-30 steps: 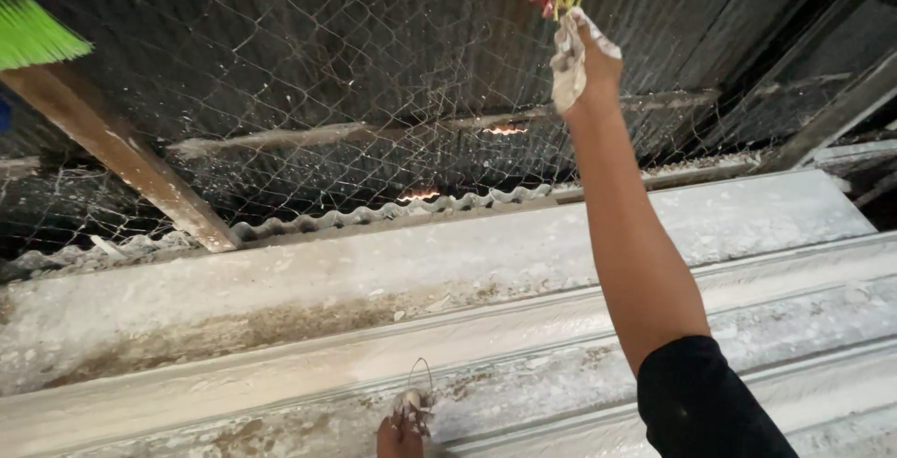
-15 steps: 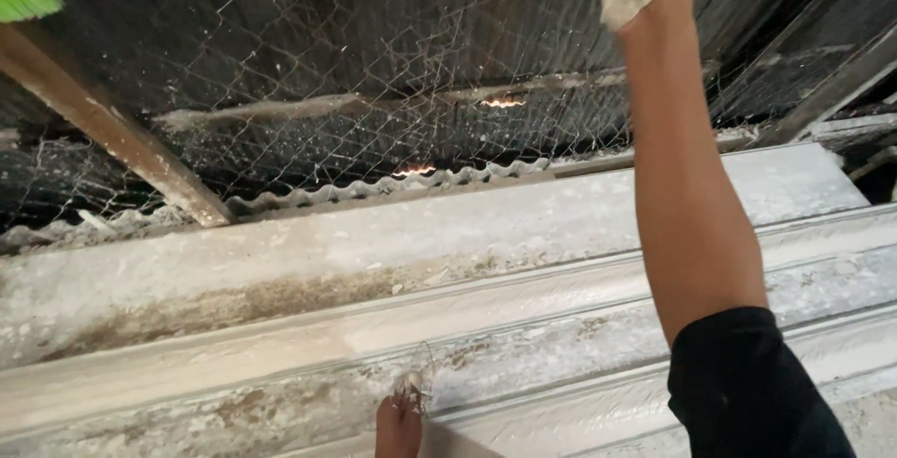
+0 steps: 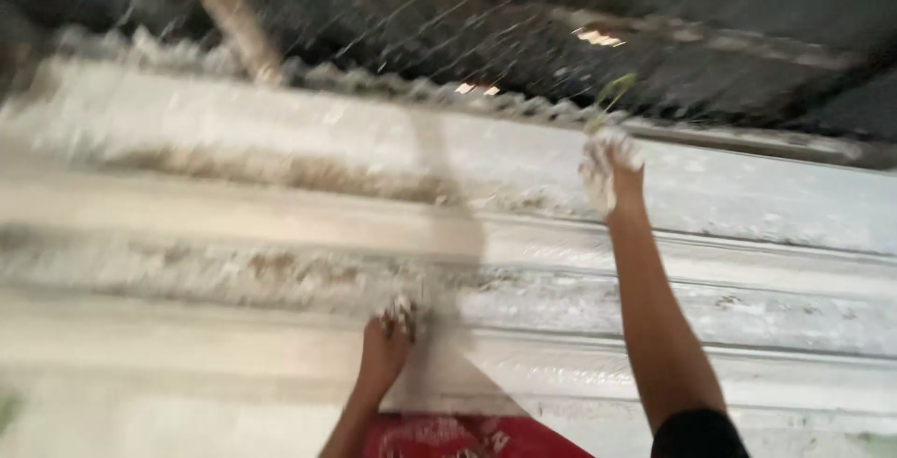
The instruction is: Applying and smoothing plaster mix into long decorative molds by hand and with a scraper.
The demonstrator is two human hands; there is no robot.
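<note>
**Both hands on the plastered wall, coat partly laid**

A stepped, whitish wall point(image 3: 280, 168) fills my view, blurred by head motion, with a strip of corrugated sheet point(image 3: 411, 93) along its top, wire mesh point(image 3: 448, 19) behind that, and a slanting wooden post point(image 3: 229, 14) at far left. My right hand point(image 3: 609, 170) is raised to the upper ledge, caked in white plaster; the fingers look curled, and a bit of thin green strand point(image 3: 612, 92) shows just above them, but I cannot tell whether the hand has hold of it. My left hand point(image 3: 388, 350) sits lower, near the middle, fingertips against the wall at a ledge; plaster coats them, and whether it pinches anything I cannot tell. A red cloth point(image 3: 467, 435) shows at the bottom edge.

As I judge it, the wall is well covered in white, but brown, patchy streaks point(image 3: 280, 266) remain along the ledges at left and centre, so smoothing and filling there looks unfinished. The right stretch appears more even.
</note>
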